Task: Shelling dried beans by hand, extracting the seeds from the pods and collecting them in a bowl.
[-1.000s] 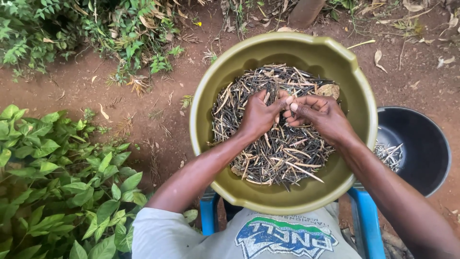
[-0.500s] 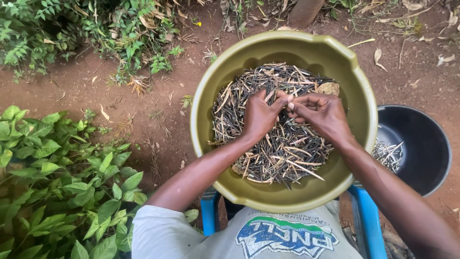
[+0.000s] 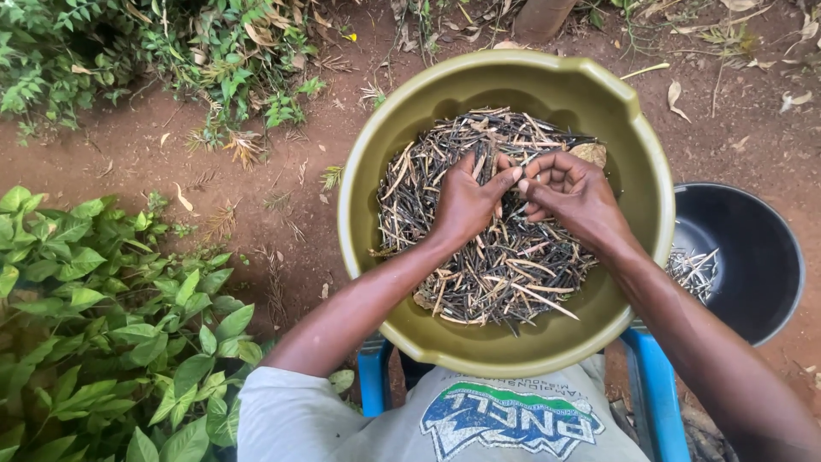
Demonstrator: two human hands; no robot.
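Olive-green basin (image 3: 650,171) at centre frame, heaped with dry dark pods (image 3: 505,274), both hands meeting above the heap.

Left hand (image 3: 462,205) and right hand (image 3: 575,198) touch fingertip to fingertip at upper centre, pinching what looks like one thin pod between them; the pod itself is too small to make out clearly. Black bucket (image 3: 753,257) at the right edge holds a few pale pods. Blue chair (image 3: 654,385) shows under the basin, leafy plants (image 3: 111,334) fill the lower left, bare red soil (image 3: 256,188) lies between.
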